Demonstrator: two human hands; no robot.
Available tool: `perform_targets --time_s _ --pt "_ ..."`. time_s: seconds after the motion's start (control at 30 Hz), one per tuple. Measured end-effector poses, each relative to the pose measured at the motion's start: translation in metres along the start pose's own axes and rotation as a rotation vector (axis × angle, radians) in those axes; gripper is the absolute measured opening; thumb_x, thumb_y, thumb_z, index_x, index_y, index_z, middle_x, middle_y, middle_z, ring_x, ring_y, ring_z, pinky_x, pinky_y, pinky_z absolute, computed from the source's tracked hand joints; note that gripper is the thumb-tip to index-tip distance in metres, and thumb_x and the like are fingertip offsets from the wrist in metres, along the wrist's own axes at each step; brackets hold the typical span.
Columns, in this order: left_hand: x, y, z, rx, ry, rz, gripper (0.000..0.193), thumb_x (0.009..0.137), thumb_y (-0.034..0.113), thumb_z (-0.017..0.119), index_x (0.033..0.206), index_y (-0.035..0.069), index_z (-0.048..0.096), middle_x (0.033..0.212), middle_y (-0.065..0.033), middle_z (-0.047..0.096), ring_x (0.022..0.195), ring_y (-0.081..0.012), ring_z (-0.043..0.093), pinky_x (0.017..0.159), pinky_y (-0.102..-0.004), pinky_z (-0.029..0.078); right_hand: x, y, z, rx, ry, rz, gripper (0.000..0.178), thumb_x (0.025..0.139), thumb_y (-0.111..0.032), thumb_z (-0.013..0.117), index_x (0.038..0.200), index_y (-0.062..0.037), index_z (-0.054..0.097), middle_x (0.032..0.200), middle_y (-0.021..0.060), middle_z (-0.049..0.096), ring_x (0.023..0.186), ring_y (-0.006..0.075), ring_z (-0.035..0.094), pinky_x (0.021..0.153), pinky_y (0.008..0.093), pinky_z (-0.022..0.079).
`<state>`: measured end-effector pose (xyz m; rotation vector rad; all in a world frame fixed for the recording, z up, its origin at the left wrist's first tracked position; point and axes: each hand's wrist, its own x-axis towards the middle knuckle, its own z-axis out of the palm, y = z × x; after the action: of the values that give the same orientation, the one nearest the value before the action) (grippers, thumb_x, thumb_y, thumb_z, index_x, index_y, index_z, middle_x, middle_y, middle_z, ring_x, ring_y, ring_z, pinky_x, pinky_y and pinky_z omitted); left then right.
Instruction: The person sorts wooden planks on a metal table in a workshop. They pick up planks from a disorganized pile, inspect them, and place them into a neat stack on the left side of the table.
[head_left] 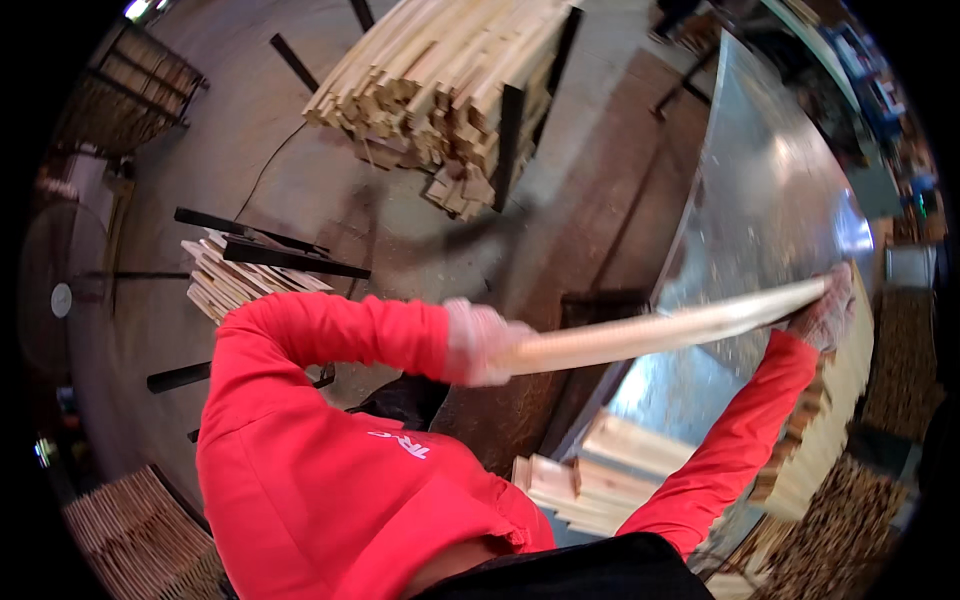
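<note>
A pale wooden board spans the space in front of me, held between both gloved hands. My left hand is closed round its left end, slightly smeared by motion. At the other end, my right hand grips the board over the far side of a shiny metal table. Below the board, several short boards lie on the near part of that table. Beside my right forearm runs a stack of light boards along the table's right side.
Ahead stands a large pile of boards between upright black posts. To my left, a smaller pile of thin strips sits among black bars. More stacked wood is at lower left. A cable crosses the floor.
</note>
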<state>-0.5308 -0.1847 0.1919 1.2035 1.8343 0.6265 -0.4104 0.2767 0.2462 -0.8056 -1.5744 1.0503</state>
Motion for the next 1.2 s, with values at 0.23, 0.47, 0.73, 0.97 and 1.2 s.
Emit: perform_targets --time_s 0.23,0.47,0.73,0.97,1.2 --pt "-0.032 -0.215 -0.226 -0.001 0.966 -0.128 0.031 0.095 0.030 0.052 0.112 0.006 0.063 0.096 -0.0115 0.070 0.079 -0.0196 0.066 0.066 -0.0306 0.055 -0.068 -0.010 0.166 -0.133 -0.343 -0.187 0.032 0.092 -0.020 0.059 0.113 0.0041 0.053 0.103 0.0063 0.053 0.090 0.0130 0.049 0.084 0.0257 0.040" --pt "0.031 -0.415 -0.400 0.351 0.827 -0.809 0.059 0.096 0.044 0.047 0.137 0.002 0.046 0.130 -0.0199 0.058 0.125 -0.0316 0.053 0.105 -0.0405 0.040 -0.200 -0.017 0.030 -0.770 -0.225 -0.033 0.053 0.093 -0.020 0.063 0.137 0.0015 0.046 0.133 0.0162 0.052 0.124 0.0282 0.048 0.106 0.0406 0.038" --pt "0.105 -0.440 -0.404 0.679 0.818 -0.348 0.051 0.098 0.038 0.047 0.141 0.009 0.047 0.143 -0.0176 0.048 0.131 -0.0279 0.046 0.109 -0.0377 0.035 -0.339 -0.065 -0.207 -1.458 0.303 0.963 0.045 0.095 -0.018 0.053 0.136 0.0007 0.048 0.131 0.0227 0.056 0.123 0.0328 0.053 0.105 0.0389 0.043" --pt "0.165 -0.028 -0.101 0.034 0.431 0.344 0.055 0.093 0.029 0.058 0.141 0.006 0.047 0.139 -0.0170 0.051 0.124 -0.0262 0.051 0.107 -0.0389 0.038 -0.485 0.042 -0.242 -0.449 0.754 1.246 0.087 0.089 -0.070 0.044 0.139 0.0014 0.043 0.124 0.0295 0.055 0.115 0.0417 0.055 0.099 0.0435 0.042" --pt "0.229 0.118 0.274 0.776 -0.075 0.332 0.088 0.086 0.052 0.060 0.152 0.008 0.023 0.154 -0.0165 0.031 0.141 -0.0366 0.029 0.110 -0.0539 0.030 -0.470 0.048 -0.277 -0.546 0.535 1.427 0.093 0.078 -0.070 0.062 0.126 0.0090 0.053 0.120 0.0324 0.060 0.116 0.0397 0.058 0.100 0.0401 0.043"
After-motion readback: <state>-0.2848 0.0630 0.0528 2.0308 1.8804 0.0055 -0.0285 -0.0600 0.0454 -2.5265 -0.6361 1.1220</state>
